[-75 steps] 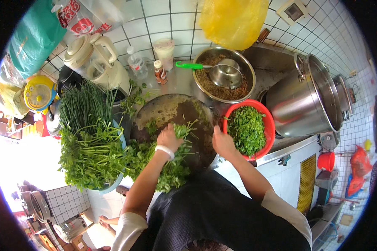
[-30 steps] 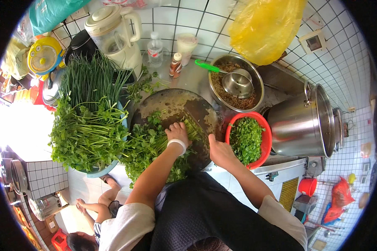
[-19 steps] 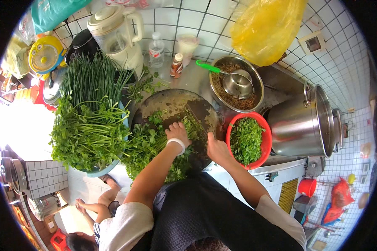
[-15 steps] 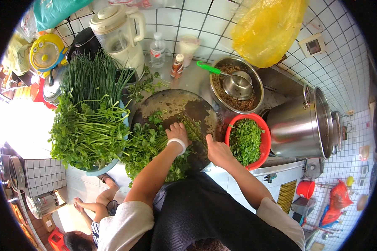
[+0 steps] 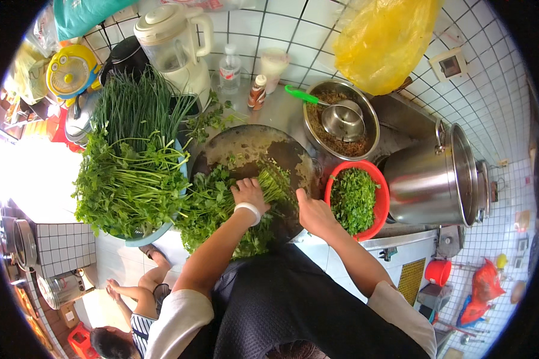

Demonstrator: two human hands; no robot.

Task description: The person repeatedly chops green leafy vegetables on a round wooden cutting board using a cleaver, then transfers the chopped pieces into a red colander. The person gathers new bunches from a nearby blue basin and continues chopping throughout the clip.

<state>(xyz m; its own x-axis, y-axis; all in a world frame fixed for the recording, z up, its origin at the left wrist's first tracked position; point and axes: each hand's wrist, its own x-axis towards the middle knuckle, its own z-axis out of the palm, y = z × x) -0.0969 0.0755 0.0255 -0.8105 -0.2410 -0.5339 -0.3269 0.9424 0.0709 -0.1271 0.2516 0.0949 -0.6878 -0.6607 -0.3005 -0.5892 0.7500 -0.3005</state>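
A bunch of leafy green herbs (image 5: 212, 206), like coriander or leafy celery, lies across the round, dark-stained chopping board (image 5: 230, 145). My left hand (image 5: 249, 196), wearing a white wristband, presses down on the bunch with curled fingers. The pale green stems (image 5: 273, 184) stick out to its right. My right hand (image 5: 315, 214) is closed around the handle of a knife (image 5: 290, 186), whose dark blade slants up and left along the stems' ends. The handle is hidden in the fist, and the blade is hard to make out against the board.
On the left, a blue basin (image 5: 144, 240) overflows with greens and chives. A red basket (image 5: 384, 209) of chopped greens and a steel bowl (image 5: 374, 143) with a ladle stand on the right, beside a large pot (image 5: 422, 179). Another person (image 5: 141, 299) sits at lower left.
My left hand has shifted slightly left, and more of the stems shows between it and the knife. My right hand stays almost in place. The whole view has shifted slightly.
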